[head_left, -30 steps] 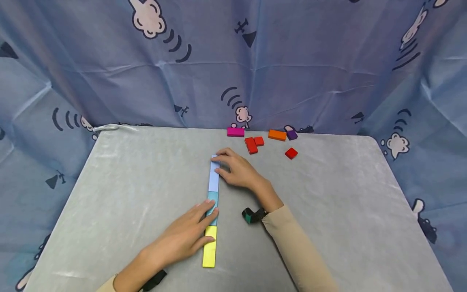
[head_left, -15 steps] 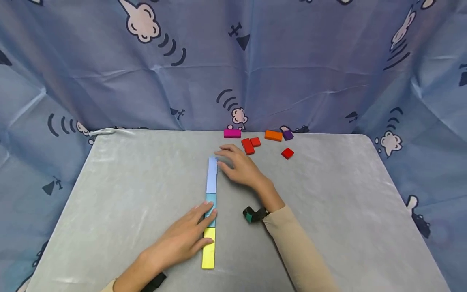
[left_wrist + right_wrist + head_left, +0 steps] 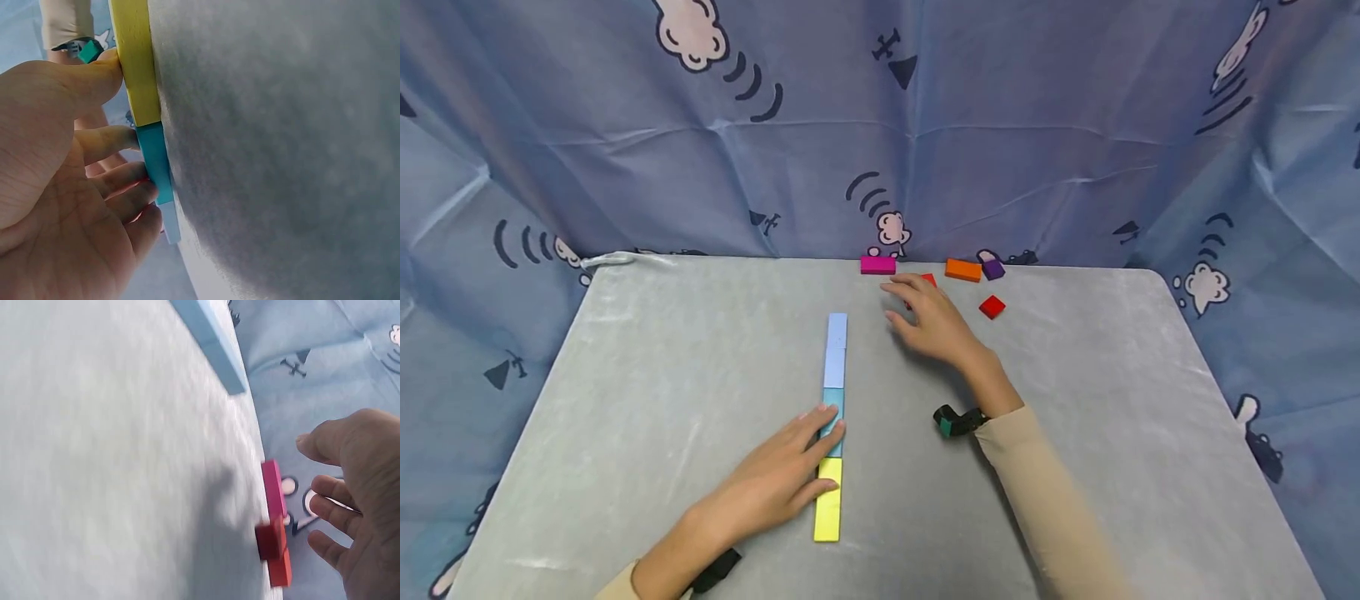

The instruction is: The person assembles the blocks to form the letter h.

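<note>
A straight row of flat blocks runs away from me: a yellow block [image 3: 827, 518], a teal block [image 3: 833, 397] and pale blue blocks [image 3: 835, 358] at the far end. My left hand [image 3: 767, 477] rests on the row, fingertips on the teal block and thumb on the yellow one, fingers fairly straight. Off to the right of the far end, my right hand [image 3: 934, 323] hovers over the table with loosely bent fingers and holds nothing. It partly covers a red block [image 3: 928, 279]; the right wrist view shows a red block [image 3: 269, 540] near the hand.
Along the back edge of the grey table [image 3: 700, 350] lie a magenta block [image 3: 877, 265], an orange block [image 3: 963, 270] and a purple block [image 3: 993, 269]. Another red block [image 3: 992, 307] lies just in front of them. A patterned blue curtain [image 3: 820, 100] hangs behind.
My right hand has left the pale blue end of the row and moved right and back toward the red blocks. The left hand stays on the row.
</note>
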A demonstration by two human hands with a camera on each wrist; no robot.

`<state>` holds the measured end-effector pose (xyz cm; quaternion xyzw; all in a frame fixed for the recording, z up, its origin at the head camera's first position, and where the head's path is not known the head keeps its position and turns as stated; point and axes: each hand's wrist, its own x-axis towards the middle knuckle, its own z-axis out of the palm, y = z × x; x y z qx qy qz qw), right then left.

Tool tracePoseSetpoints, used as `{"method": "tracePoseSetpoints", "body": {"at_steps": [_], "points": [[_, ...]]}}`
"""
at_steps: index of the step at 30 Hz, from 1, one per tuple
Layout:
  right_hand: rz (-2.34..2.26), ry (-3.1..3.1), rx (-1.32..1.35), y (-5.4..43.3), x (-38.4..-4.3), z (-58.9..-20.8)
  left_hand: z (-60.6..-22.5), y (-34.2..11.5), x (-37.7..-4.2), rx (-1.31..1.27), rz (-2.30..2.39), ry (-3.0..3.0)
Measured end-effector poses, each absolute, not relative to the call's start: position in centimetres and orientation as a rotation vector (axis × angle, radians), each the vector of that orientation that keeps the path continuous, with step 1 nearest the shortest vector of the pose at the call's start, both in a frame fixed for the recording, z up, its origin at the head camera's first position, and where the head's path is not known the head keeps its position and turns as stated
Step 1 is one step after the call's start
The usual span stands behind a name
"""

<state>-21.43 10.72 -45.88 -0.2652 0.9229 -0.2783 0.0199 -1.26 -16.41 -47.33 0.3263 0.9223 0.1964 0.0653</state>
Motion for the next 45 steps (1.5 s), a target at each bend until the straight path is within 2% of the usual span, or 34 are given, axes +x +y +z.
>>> {"method": "tracePoseSetpoints", "body": {"at_steps": [9,22,45], "points": [[-0.747,2.820,-0.761,13.5,-23.1,-45.5,-47.4,-15.9,-1.1,1.014,0.582,2.789],[-0.529,2.751,-0.826,13.6,-25.1,-45.7,-47.4,-16.0,-1.2,0.971,0.623,2.771],[-0.350,2.767,-0.887,13.4,-24.0,-44.8,-47.2,-16.0,-1.0,0.979,0.577,2.803]]}}
